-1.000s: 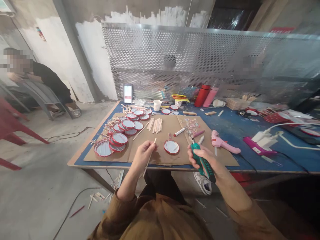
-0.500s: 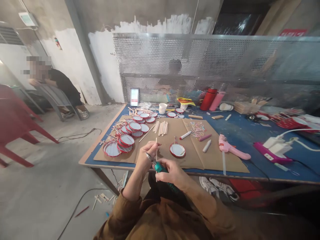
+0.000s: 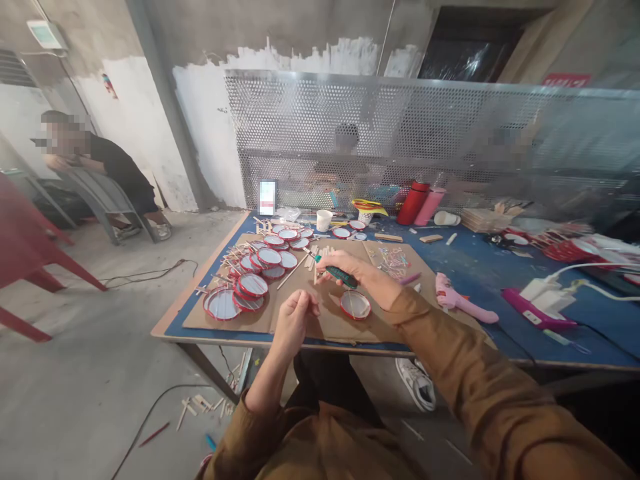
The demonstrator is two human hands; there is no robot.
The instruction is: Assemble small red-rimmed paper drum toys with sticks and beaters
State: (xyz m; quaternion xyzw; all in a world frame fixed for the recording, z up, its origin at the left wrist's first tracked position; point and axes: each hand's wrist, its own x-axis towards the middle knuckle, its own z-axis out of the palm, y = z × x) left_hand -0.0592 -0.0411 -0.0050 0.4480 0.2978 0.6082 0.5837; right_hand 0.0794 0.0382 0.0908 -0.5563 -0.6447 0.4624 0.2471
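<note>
My right hand [image 3: 345, 267] is wrapped round a green-handled tool [image 3: 341, 276], whose metal tip points up and left over the cardboard [image 3: 320, 327]. Its fingertips are beside the flat wooden sticks [image 3: 327, 253], and a short stick may be between them. Nearer the table edge, my left hand [image 3: 296, 313] is closed with fingers pinched; what it holds, if anything, is too small to name. To the right of it lies a round red-rimmed white disc [image 3: 355, 305]. Several more red-rimmed discs [image 3: 253, 283] with thin sticks are piled on the left.
A pink glue gun [image 3: 465, 301], a purple power strip [image 3: 537, 310] and cables are on the right. Behind are a red bottle [image 3: 413, 203], a paper cup [image 3: 324, 220] and a phone [image 3: 267, 197] before a perforated metal screen [image 3: 310, 120]. A person sits at the far left.
My right hand has moved up and forward with the green tool, away from my left hand. The thin upright stick between the hands is no longer seen there. The view has shifted slightly.
</note>
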